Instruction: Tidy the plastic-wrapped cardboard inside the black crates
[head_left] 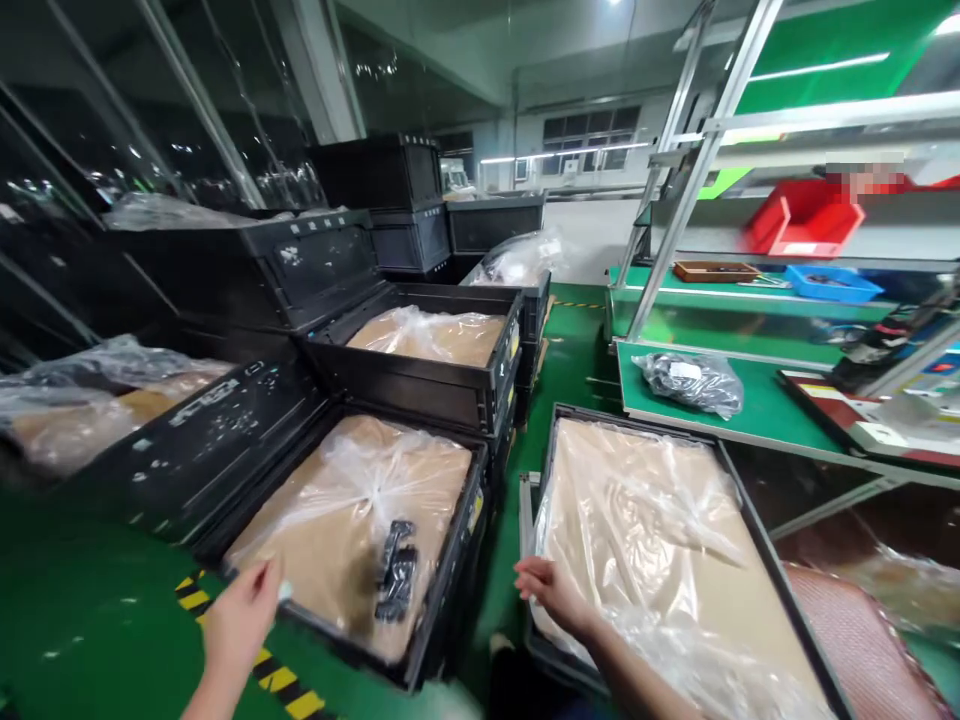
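Left hand (241,618): nearest the camera, at the near left corner of the front crate (450,590). It pinches a small pale item between thumb and fingers; the item is too blurred to identify. The hand is just beside the crate rim; contact cannot be confirmed.

Front crate: black, open, lined with a clear plastic bag (360,490) knotted at the centre over a brown sheet. A black part (396,582) lies loose on top of the bag, towards the near right side. Risk: the part rests on slack film and, in my judgement, could slide towards the wall if the bag is tugged or the crate is jolted. Risk: the crate's near edge sits over yellow-and-black floor marking (281,680), so it may intrude on a marked zone.

Right hand (546,590): fingers loosely curled, resting on the near left edge of the right crate (757,530) and touching its plastic liner (660,510). Whether it grips the film or only presses on it cannot be told. Risk: the thin liner looks liable to tear if pulled against the rim.

Right crate: open, holding a brown sheet under crumpled film. It stands close beside the green tabletop (757,405), which carries a bagged dark bundle (694,382) near its front edge; a knock could bring that down.

Behind: further black crates (420,370) stacked with lids open, a likely snag point.
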